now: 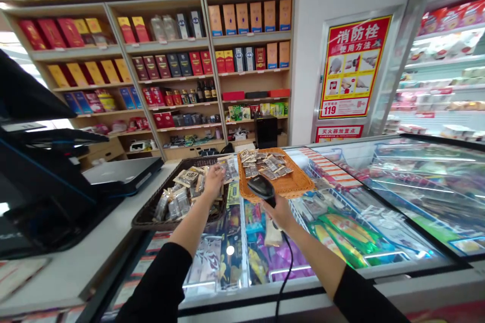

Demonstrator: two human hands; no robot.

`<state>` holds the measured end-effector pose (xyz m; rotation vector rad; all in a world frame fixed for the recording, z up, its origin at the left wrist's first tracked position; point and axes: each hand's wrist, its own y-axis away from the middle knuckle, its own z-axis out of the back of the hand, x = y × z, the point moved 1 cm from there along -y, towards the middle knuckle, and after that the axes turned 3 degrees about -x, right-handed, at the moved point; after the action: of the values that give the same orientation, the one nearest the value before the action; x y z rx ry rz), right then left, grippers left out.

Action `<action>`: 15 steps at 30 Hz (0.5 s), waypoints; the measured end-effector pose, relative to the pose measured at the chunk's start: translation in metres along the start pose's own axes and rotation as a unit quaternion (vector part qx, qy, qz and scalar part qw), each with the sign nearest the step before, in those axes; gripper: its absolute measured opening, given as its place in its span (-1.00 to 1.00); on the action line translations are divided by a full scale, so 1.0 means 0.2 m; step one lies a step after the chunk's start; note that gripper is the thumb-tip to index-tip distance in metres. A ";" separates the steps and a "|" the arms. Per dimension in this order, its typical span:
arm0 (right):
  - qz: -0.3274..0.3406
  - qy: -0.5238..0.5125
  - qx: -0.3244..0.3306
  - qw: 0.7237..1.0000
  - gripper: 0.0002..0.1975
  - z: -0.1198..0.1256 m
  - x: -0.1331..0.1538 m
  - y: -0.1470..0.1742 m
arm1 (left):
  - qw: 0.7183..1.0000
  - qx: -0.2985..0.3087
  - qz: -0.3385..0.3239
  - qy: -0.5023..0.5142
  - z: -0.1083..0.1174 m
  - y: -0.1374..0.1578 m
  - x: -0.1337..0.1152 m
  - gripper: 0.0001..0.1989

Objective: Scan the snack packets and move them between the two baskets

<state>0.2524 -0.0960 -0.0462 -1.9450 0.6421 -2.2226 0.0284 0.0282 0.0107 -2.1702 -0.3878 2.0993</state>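
Observation:
My right hand [279, 212] is closed around the handle of a black barcode scanner [261, 186], whose head sits over the near left rim of an orange woven basket [299, 185]. A black cable [290, 262] hangs from the scanner. Above the right side of a dark brown woven basket [142, 214], my left hand [215, 180] pinches a small clear snack packet [228, 167]. Many similar packets [180, 202] fill the brown basket, and a smaller pile of packets [271, 164] lies in the far part of the orange one.
Both baskets stand on the glass top of a chest freezer [212, 267] full of packaged goods. To the left are a counter [94, 242], a flat scale [123, 174] and a dark till [45, 176]. Shelves [170, 75] of boxes and bottles line the back wall.

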 end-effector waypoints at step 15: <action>0.026 0.065 0.014 0.997 -0.80 -0.19 0.07 0.06 | 1.000 0.017 0.002 0.011 -0.03 0.00 0.06 -0.59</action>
<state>0.2108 -0.1034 -0.0424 -1.7599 0.6660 -2.3280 0.0348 0.0313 -0.0008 -2.1753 -0.3448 2.0669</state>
